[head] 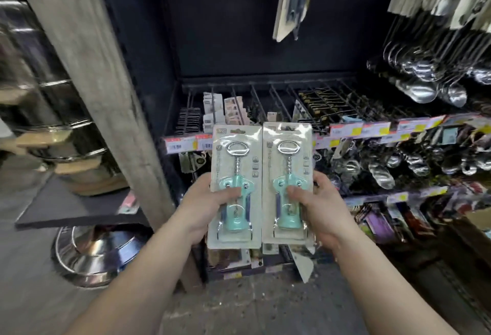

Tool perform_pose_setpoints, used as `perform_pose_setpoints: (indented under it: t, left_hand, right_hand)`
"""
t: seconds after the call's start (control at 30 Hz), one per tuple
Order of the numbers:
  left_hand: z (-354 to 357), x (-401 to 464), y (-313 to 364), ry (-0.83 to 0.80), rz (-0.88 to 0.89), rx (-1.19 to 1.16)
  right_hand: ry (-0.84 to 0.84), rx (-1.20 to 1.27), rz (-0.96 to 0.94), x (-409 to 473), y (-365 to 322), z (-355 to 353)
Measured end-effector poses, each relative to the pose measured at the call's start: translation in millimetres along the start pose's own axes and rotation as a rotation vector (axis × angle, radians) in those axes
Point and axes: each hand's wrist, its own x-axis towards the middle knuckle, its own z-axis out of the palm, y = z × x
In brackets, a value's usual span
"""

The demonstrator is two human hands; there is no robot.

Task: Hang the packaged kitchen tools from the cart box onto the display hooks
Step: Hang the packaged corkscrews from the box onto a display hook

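I hold two blister-packed teal corkscrews side by side in front of the display. My left hand point(206, 203) grips the left pack point(235, 148) at its lower left, thumb across the teal body. My right hand point(318, 207) grips the right pack point(288, 148) at its lower right, thumb on its teal body. Both packs stand upright, their edges touching. Behind their tops a row of long black display hooks point(265, 100) juts from the dark back panel, some bare, some carrying carded goods. The cart box is out of view.
A grey wooden post point(101, 74) slants down on the left, with stacked steel pots point(55, 143) beyond it. Steel ladles point(425, 87) hang at the right above price-tag rails point(372, 128). One carded tool point(293, 0) hangs overhead. Bare concrete floor lies below.
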Motion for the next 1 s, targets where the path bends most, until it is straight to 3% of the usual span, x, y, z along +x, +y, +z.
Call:
perform_pose_setpoints:
  t: [0.47,1.0]
  left_hand:
    - [-38,28,99,0.130,0.239,-0.083]
    - [-45,52,167,0.318,0.447,-0.173]
  right_hand:
    - [-0.137,-0.054,-0.229,59,-99,48]
    - [-0.262,-0.005,-0.330,107,-159,76]
